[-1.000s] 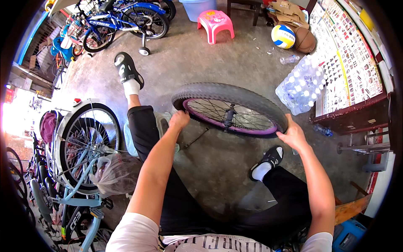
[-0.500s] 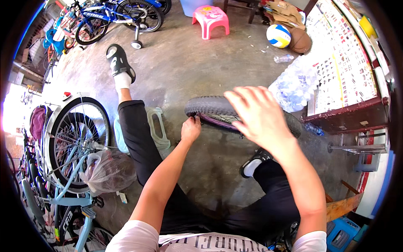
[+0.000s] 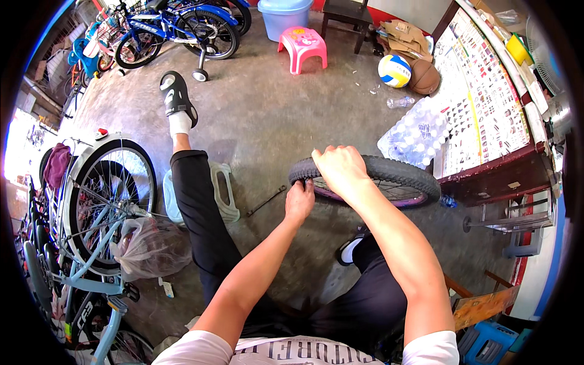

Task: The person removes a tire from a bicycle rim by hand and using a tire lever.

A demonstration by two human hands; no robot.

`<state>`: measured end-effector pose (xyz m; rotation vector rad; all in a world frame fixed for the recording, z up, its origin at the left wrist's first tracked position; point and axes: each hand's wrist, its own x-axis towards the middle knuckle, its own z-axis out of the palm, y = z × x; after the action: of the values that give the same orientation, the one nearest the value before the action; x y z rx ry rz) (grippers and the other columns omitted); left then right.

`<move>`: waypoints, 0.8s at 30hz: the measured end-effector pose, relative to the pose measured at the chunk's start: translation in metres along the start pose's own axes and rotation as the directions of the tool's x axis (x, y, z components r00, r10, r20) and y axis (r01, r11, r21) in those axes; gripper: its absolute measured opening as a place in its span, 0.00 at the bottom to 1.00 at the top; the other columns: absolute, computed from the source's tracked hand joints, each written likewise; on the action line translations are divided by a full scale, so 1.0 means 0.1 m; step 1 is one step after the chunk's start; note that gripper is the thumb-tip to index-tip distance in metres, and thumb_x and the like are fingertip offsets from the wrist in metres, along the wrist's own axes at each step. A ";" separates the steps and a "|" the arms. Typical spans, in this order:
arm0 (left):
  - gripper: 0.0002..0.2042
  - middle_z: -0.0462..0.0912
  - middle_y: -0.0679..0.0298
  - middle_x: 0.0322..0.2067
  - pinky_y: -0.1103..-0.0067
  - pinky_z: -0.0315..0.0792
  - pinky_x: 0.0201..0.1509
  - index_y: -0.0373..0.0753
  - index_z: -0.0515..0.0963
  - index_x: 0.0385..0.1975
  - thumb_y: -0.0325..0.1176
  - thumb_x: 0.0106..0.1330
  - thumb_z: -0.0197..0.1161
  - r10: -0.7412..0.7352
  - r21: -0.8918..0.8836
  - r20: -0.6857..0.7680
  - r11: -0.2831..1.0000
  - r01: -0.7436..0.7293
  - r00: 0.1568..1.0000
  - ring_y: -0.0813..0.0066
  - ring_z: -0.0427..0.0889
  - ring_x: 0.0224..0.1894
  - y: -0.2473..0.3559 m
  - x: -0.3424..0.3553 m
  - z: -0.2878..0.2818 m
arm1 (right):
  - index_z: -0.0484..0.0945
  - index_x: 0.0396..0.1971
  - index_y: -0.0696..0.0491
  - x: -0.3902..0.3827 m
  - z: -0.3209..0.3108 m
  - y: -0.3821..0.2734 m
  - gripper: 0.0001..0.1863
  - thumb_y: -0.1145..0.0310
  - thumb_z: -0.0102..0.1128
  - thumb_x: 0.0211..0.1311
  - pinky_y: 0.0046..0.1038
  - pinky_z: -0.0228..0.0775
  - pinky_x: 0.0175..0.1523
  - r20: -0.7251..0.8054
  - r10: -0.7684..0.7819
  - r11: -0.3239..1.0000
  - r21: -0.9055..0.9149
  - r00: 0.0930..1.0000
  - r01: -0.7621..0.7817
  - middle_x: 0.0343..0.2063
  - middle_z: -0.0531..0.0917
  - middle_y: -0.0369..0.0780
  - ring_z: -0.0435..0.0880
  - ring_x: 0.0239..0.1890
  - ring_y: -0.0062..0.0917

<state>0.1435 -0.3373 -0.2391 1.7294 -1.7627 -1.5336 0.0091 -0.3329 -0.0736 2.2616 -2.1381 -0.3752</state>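
While the left hand (image 3: 299, 202) pinches the edge of the wheel (image 3: 399, 191), which extends rightward from its fingers (image 3: 309, 187), the right hand (image 3: 342, 169) curls over the tire (image 3: 403, 173) just above them (tips hidden, so I cannot tell if it clamps).

At your hands (image 3: 342, 170), the tyre (image 3: 401, 173) is matt, knobbly rubber; beyond them you face a smooth plastic stool (image 3: 302, 41) and a dull, concrete-looking floor (image 3: 255, 128).

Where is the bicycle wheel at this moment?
In the head view, the bicycle wheel is right of centre, nearer than the pack of bottles, with the left hand and right hand toward its left end.
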 end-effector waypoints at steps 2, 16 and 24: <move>0.26 0.85 0.35 0.48 0.52 0.74 0.60 0.28 0.81 0.47 0.52 0.79 0.55 0.006 -0.104 0.014 0.995 -0.004 1.000 0.33 0.82 0.56 -0.01 0.08 -0.03 | 0.81 0.49 0.52 -0.03 -0.03 0.18 0.16 0.68 0.66 0.61 0.41 0.84 0.44 -0.071 -0.058 0.998 0.012 0.996 0.059 0.35 0.89 0.44 0.92 0.39 0.41; 0.19 0.88 0.39 0.39 0.51 0.81 0.50 0.30 0.78 0.40 0.45 0.76 0.59 0.578 0.495 -0.037 0.720 -0.487 0.815 0.35 0.88 0.43 1.54 0.07 -0.66 | 0.65 0.58 0.54 -0.30 0.74 0.75 0.37 0.68 0.80 0.53 0.52 0.78 0.39 -0.294 0.409 0.792 0.585 0.864 -0.176 0.32 0.87 0.52 0.88 0.36 0.56; 0.18 0.89 0.39 0.38 0.53 0.84 0.48 0.34 0.80 0.41 0.45 0.77 0.54 0.520 0.692 -0.144 0.661 -0.290 0.842 0.38 0.90 0.41 1.50 0.44 -1.33 | 0.63 0.56 0.52 -0.09 0.69 0.56 0.34 0.67 0.79 0.56 0.51 0.79 0.39 -0.285 0.381 0.773 0.620 0.879 -0.134 0.35 0.87 0.52 0.88 0.38 0.56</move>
<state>0.1441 -0.4771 -0.0883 1.5223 -2.4352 -0.4007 -0.0585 -0.3175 -0.1295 1.9427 -2.5034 0.8016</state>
